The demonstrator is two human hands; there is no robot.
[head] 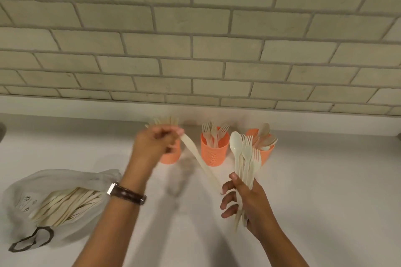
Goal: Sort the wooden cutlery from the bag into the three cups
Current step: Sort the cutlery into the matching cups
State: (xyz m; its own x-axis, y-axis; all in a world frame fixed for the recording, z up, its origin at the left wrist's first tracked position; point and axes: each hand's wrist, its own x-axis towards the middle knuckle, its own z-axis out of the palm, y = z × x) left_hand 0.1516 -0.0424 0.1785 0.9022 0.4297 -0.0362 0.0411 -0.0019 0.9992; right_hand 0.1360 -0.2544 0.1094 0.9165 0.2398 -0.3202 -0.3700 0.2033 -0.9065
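Meanwhile the left hand [158, 143] is pinching one long wooden piece [201, 162], blurred, probably a knife, seemingly carrying it to the left cup [171, 156] of knives. The right hand [245, 199] is gripping a fan of forks and a spoon [245, 158] as stock, near the fork cup [214, 149] and spoon cup [265, 151]. The bag [54, 197], half full, is lying on the white counter [325, 191] below a brick-tiled wall [195, 39].
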